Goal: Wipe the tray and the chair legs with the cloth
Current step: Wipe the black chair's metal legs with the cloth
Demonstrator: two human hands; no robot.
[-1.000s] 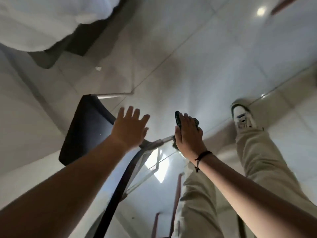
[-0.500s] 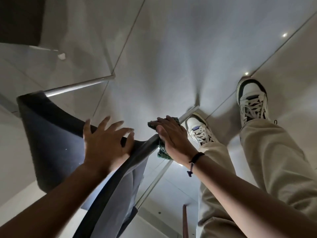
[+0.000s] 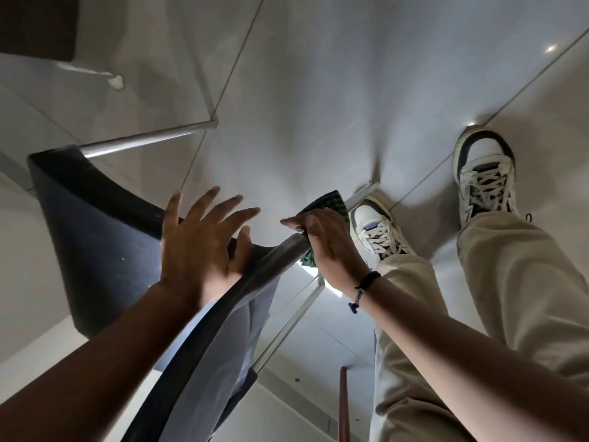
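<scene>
A dark chair (image 3: pixel 95 237) fills the lower left, seen from above with its seat tilted. My left hand (image 3: pixel 199 247) rests on the chair's front edge, fingers spread, thumb hooked over the rim. My right hand (image 3: pixel 331 247) is closed on a green checked cloth (image 3: pixel 328 204) and presses it around the top of a silver chair leg (image 3: pixel 288 247). That leg runs down to the floor by my shoe. Another silver leg (image 3: pixel 149 138) sticks out at the upper left, and a third (image 3: pixel 287 327) slants below my right wrist. No tray is visible.
My two legs in beige trousers (image 3: pixel 510 282) and white sneakers (image 3: pixel 484 173) stand on the glossy tiled floor (image 3: pixel 318 90) at right. A dark furniture corner (image 3: pixel 35 23) sits top left. A reddish wooden post (image 3: pixel 344 406) rises at the bottom.
The view has tilted down onto the chair and floor. My right hand with the cloth has slid slightly along the chair leg; my left hand has spread wider on the seat edge.
</scene>
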